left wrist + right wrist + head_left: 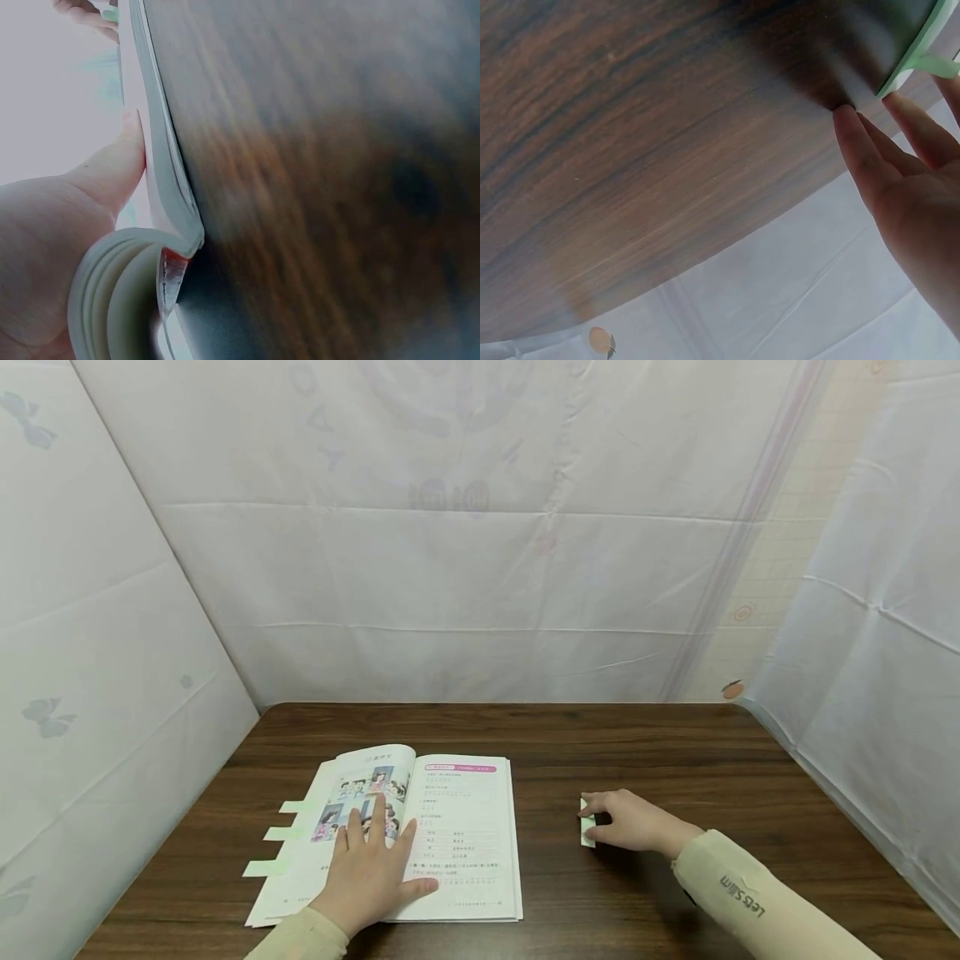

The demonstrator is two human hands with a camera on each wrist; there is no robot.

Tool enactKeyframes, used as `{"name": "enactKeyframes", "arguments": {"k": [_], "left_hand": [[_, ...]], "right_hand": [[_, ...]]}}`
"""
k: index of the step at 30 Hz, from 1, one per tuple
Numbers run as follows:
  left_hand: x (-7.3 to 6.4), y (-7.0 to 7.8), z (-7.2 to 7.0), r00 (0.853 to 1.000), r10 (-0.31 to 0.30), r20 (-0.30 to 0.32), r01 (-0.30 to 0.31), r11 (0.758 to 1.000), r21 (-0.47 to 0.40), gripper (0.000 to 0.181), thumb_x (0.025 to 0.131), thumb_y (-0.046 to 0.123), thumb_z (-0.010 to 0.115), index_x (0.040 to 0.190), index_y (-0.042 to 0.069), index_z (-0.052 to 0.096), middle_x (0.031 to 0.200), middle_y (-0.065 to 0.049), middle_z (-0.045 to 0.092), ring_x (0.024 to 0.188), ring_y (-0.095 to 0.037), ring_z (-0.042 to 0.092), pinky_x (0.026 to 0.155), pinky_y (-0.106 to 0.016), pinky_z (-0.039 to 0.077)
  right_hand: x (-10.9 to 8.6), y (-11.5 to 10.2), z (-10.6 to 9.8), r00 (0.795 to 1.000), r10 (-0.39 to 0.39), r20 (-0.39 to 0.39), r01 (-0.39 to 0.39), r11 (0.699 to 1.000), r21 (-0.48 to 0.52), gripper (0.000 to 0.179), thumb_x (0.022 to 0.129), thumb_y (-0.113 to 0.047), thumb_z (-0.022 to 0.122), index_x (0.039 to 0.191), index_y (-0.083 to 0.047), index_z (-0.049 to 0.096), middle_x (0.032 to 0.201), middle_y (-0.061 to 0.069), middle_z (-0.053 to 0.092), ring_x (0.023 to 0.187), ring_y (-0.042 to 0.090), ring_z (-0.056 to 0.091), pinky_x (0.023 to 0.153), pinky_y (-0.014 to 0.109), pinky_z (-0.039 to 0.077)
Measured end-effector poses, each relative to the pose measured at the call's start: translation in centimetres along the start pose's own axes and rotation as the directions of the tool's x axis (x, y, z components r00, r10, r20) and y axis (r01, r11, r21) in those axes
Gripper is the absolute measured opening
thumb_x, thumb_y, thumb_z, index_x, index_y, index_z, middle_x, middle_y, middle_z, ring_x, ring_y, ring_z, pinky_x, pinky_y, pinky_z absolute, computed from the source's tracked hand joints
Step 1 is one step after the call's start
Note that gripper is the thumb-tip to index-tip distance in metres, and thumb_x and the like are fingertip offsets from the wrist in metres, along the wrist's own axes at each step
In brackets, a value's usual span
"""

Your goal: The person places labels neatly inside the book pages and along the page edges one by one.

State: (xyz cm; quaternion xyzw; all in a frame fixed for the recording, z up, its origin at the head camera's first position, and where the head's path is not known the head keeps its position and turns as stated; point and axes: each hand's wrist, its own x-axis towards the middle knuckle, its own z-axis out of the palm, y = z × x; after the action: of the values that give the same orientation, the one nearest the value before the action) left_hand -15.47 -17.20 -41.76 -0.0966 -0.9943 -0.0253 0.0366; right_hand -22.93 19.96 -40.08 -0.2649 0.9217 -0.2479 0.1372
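An open book [480, 885] is laid on the left part of the dark wooden tabletop [525, 727], with coloured pictures [330, 823] printed on its left page and a pink heading [461, 768] across the top of the right one. Three pale green tabs [262, 868] are stuck along the book's left edge and jut out past it. The book is pressed by the left hand [369, 878], which is laid over the middle with fingers spread on the left page and thumb stretched onto the right; nothing is grasped by it. In the left wrist view, the pages are seen bulging in a curve beside the palm. Well apart, to the right of the book, a small pad of green sticky notes [587, 842] is set on the tabletop and pinched between the curled fingers and thumb of the right hand [636, 821]. A narrow green strip [936, 66] is seen raised from the pad in the right wrist view. Pale sleeves [750, 893] are worn on both arms. The tabletop is backed by white printed cloth [450, 568].
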Motion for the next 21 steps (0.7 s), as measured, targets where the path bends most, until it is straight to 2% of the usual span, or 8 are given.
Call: {"name": "enactKeyframes", "arguments": {"k": [5,7,9,12,15,21], "left_hand": [[0.0,0.0,0.0,1.000,0.002,-0.004,-0.002,1.000,0.007,0.090,0.073,0.074,0.066,0.137,0.011,0.059,0.153,-0.037,0.028,0.130,-0.069,0.030,0.101,-0.076,0.030],[0.0,0.0,-0.1,1.000,0.002,-0.004,-0.002,1.000,0.008,0.090,0.073,0.074,0.066,0.137,0.011,0.060,0.153,-0.036,0.028,0.130,-0.069,0.030,0.101,-0.076,0.030],[0.0,0.0,-0.1,1.000,0.002,-0.004,-0.002,1.000,0.010,0.090,0.073,0.075,0.066,0.137,0.011,0.060,0.153,-0.036,0.028,0.130,-0.069,0.031,0.101,-0.076,0.030],[0.0,0.1,-0.1,1.000,0.000,-0.001,0.000,1.000,0.012,0.090,0.073,0.075,0.065,0.137,0.011,0.060,0.153,-0.036,0.028,0.130,-0.069,0.030,0.101,-0.076,0.030],[0.0,0.1,-0.1,1.000,-0.003,0.001,0.003,1.000,0.012,0.091,0.073,0.076,0.065,0.137,0.011,0.059,0.154,-0.036,0.028,0.131,-0.069,0.030,0.101,-0.076,0.030],[0.0,0.1,-0.1,1.000,-0.003,0.000,0.003,1.000,0.012,0.091,0.073,0.076,0.065,0.137,0.011,0.060,0.153,-0.036,0.028,0.131,-0.069,0.030,0.101,-0.076,0.030]], "right_hand": [[0.1,0.1,0.4,0.998,0.010,-0.068,-0.013,0.999,-0.045,0.027,0.093,-0.015,0.066,0.115,-0.001,0.071,0.137,0.026,0.058,0.124,0.042,0.057,0.095,0.054,0.049],[0.3,0.1,0.7,0.994,0.040,-0.100,-0.045,0.998,-0.053,0.025,0.093,-0.012,0.064,0.114,-0.002,0.071,0.134,0.024,0.061,0.102,0.034,0.066,0.084,0.047,0.052],[0.5,0.2,1.0,0.989,0.071,-0.130,-0.080,0.994,-0.070,0.024,0.092,-0.009,0.064,0.114,-0.003,0.071,0.130,0.021,0.064,0.088,0.022,0.062,0.076,0.039,0.048],[0.8,0.2,1.3,0.981,0.102,-0.167,-0.119,0.988,-0.095,0.022,0.091,-0.006,0.063,0.112,-0.004,0.071,0.123,0.015,0.069,0.078,0.014,0.054,0.070,0.034,0.043],[0.9,0.2,1.7,0.973,0.107,-0.204,-0.136,0.981,-0.135,0.018,0.091,-0.005,0.065,0.108,-0.007,0.072,0.114,0.009,0.072,0.085,0.012,0.059,0.072,0.033,0.047],[1.0,0.5,2.1,0.962,0.054,-0.268,-0.114,0.970,-0.213,0.015,0.090,-0.004,0.068,0.104,-0.009,0.072,0.107,0.005,0.073,0.102,0.026,0.068,0.082,0.042,0.055]]}}
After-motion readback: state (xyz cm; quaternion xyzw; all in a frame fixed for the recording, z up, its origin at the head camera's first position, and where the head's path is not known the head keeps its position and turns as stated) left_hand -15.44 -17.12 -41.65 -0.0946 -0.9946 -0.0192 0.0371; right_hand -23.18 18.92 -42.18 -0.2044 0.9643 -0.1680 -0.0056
